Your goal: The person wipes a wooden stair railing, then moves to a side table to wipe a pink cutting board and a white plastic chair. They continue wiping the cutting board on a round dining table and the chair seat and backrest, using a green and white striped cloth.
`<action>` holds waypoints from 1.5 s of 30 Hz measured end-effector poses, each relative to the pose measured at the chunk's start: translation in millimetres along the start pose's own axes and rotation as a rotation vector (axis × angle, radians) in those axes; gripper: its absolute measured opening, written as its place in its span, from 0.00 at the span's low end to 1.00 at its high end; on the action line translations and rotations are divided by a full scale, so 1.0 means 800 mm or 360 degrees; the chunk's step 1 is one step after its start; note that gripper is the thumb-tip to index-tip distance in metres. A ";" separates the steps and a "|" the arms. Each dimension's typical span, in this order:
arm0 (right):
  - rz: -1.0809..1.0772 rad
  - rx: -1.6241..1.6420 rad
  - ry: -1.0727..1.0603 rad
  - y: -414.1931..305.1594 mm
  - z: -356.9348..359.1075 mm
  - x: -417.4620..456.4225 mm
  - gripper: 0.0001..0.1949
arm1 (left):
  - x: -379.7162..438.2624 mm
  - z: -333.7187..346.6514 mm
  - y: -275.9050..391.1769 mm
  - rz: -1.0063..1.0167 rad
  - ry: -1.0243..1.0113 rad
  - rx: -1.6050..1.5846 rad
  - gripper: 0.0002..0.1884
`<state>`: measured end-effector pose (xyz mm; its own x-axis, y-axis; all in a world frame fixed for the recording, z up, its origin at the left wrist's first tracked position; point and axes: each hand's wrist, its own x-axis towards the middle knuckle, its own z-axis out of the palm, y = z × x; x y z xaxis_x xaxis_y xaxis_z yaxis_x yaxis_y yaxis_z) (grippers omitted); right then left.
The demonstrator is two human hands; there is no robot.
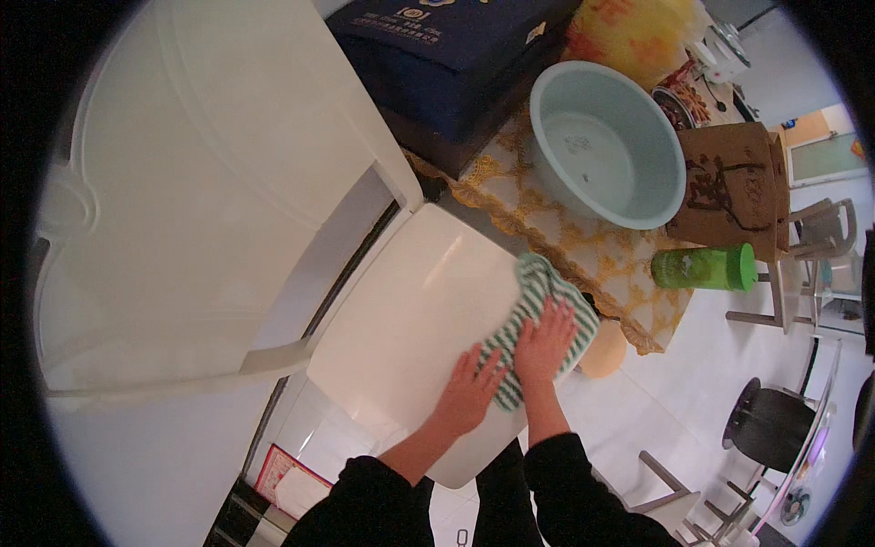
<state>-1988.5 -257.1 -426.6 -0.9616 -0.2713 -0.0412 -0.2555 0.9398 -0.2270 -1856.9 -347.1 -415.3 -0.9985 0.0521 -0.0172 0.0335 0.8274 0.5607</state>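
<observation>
A green-and-white striped cloth lies spread over the right edge of a glossy white chair seat. My right hand presses flat on the cloth, fingers pointing up the picture. Lower and to the left, my left hand rests with spread fingers, their tips at the cloth's near edge and the palm over the bare seat. Neither hand visibly pinches the fabric. The chair's tall white backrest rises on the left. What is under my palms is hidden.
Right of the seat stands a table with a patterned tablecloth. It bears a dark blue box, a pale blue plastic basin, a cardboard box and a green bottle. A round tan object sits below the table's edge.
</observation>
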 end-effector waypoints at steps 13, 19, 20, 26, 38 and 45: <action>-0.0359 -0.0167 0.0141 0.004 0.004 -0.028 0.26 | -0.061 0.018 0.037 -0.0010 -0.0169 0.0124 0.22; -0.1167 0.0088 0.0043 -0.154 0.054 0.007 0.26 | -0.079 -0.018 -0.011 -0.0642 0.0186 0.0245 0.22; -0.1301 0.0157 -0.0074 -0.186 0.054 -0.008 0.25 | -0.099 -0.024 -0.017 -0.0709 0.0158 0.0285 0.21; -0.2057 0.0300 -0.0688 -0.215 0.062 -0.168 0.26 | -0.230 0.001 -0.006 -0.1148 -0.0359 -0.0439 0.19; -0.1649 0.0090 -0.0903 -0.060 -0.004 -0.213 0.27 | -0.214 0.002 0.069 -0.0246 -0.0298 -0.0719 0.11; -0.1640 0.0505 -0.0319 -0.198 0.061 -0.081 0.26 | -0.139 -0.054 -0.036 -0.0549 0.0284 0.0103 0.13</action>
<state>-1880.7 -398.5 -435.6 -0.2604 -0.9519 0.1613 -0.8623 0.1541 -0.4825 -1748.6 -400.6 -393.5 -0.9433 -0.3286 -0.0481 -0.3084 0.8132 0.4935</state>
